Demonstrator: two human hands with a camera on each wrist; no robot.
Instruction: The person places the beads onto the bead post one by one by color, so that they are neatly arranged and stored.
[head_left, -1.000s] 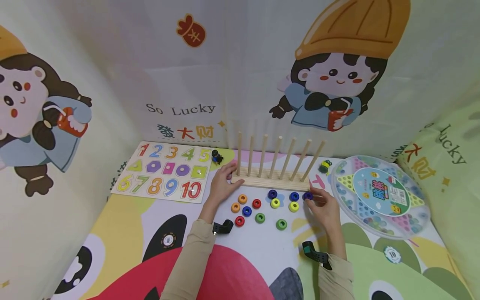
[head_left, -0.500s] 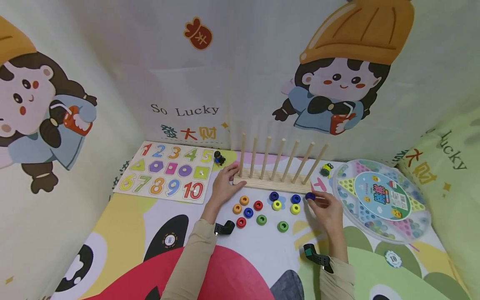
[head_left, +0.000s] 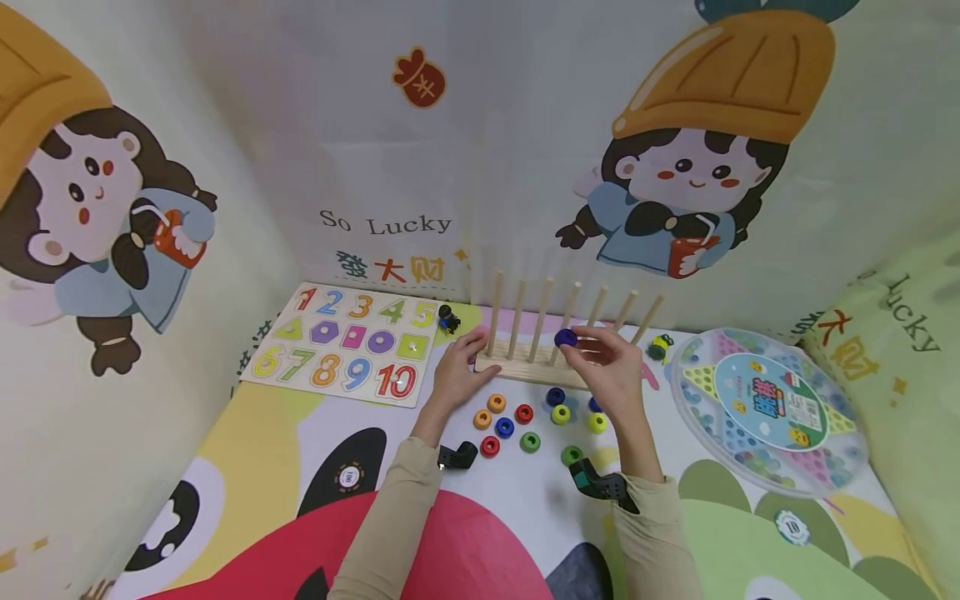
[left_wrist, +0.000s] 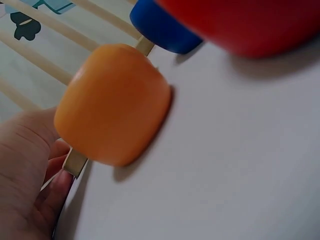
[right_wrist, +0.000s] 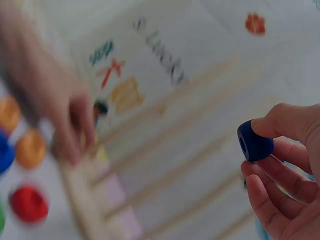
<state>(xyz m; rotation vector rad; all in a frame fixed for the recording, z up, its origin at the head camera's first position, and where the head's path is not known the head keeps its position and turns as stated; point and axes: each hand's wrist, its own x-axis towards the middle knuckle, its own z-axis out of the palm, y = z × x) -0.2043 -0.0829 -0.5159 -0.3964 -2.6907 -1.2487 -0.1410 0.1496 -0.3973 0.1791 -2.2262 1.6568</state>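
In the head view my right hand (head_left: 617, 375) pinches a dark blue ring (head_left: 566, 337) between thumb and fingers, in front of the upright pegs. The right wrist view shows this blue ring (right_wrist: 259, 142) with its hole facing left. My left hand (head_left: 459, 375) grips the left end of the wooden peg stand (head_left: 517, 367), its thumb along the front edge. The stand carries a row of several bare pegs. Orange rings (head_left: 489, 411), red rings (head_left: 490, 447), green rings (head_left: 530, 442), yellow rings (head_left: 560, 414) and blue rings (head_left: 505, 427) lie in front.
A number puzzle board (head_left: 341, 346) lies to the left. A round marble game box (head_left: 772, 408) is on the right. Small figures (head_left: 448, 319) stand near the stand's ends. Printed curtains (head_left: 510, 167) close in the back and sides.
My right hand has lifted the dark blue ring from the table by the stand's right end and carried it up and left to the pegs. My left hand stays on the stand.
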